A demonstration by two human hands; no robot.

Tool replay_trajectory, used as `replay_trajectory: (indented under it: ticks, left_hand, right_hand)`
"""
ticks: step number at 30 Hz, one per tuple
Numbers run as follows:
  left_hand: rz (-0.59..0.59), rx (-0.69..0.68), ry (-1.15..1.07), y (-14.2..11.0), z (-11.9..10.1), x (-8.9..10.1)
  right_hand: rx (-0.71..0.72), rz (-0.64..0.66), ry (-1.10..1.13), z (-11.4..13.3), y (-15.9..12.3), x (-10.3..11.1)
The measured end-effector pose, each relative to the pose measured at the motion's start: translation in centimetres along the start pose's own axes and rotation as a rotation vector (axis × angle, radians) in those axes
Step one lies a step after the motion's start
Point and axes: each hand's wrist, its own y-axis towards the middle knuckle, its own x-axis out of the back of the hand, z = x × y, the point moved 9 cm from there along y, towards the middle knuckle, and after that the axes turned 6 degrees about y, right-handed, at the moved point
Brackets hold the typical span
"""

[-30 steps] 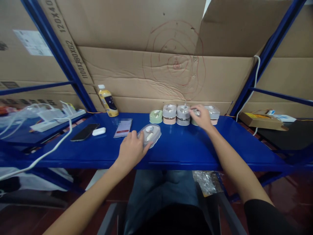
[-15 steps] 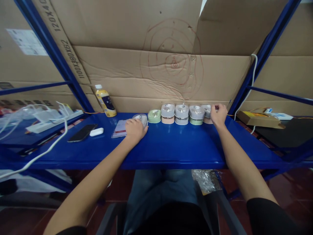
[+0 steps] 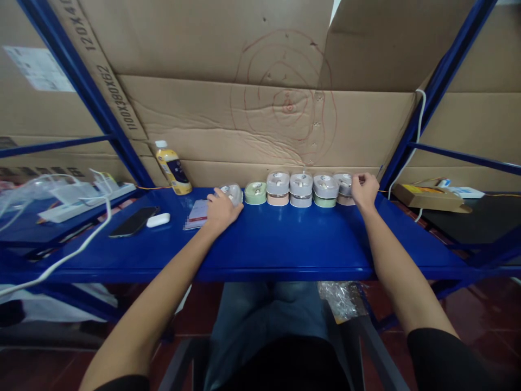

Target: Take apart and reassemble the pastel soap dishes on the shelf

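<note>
My left hand [image 3: 222,212] rests over a grey rounded box [image 3: 234,191] with a translucent lid, fingers curled about its near left side. That box stands at the left end of a row along the cardboard, beside a single green box [image 3: 255,193]. My right hand [image 3: 364,191] is closed against the right side of the rightmost stack, its fingertips at the upper grey box [image 3: 343,183]; a pinkish box [image 3: 345,200] lies beneath. Between are stacks with grey tops: one over a pink box [image 3: 278,200], one over a grey box [image 3: 300,201], one over a green box [image 3: 324,202].
A phone with a lit screen [image 3: 197,213] lies by my left hand. Farther left are a white earbud case [image 3: 158,220], a dark phone [image 3: 134,221] and a power strip [image 3: 89,201]. A yellow bottle [image 3: 173,169] stands at the back; blue posts [image 3: 443,95] frame the shelf.
My left hand has carried the grey box back and left into the row. My right hand has moved right from the green-based stack to the end stack, uncovering the former.
</note>
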Motion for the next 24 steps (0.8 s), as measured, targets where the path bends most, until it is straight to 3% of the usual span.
replay_trajectory:
  ticks: [4, 8, 15, 18, 24]
  left_hand:
    - [-0.053, 0.067, -0.175, 2.0, -0.4, 1.7]
    - [-0.018, 0.061, -0.293, 4.2, -3.5, 2.4]
    - [0.02, -0.028, -0.25, 4.6, -7.8, 0.5]
    - [-0.035, -0.048, -0.24, 4.3, -8.2, 0.3]
    - [-0.08, -0.042, -0.399, 4.9, -6.8, -0.3]
  right_hand:
    - [-0.074, -0.084, -0.012, -2.1, 0.5, 0.7]
    - [-0.222, -0.129, -0.002, -4.8, 0.4, 0.8]
    - [-0.42, 0.091, 0.077, -7.6, -0.6, -1.7]
    - [-0.466, 0.163, 0.081, -8.1, -1.2, -2.5]
    - [-0.505, 0.163, 0.075, -8.5, -1.5, -2.7]
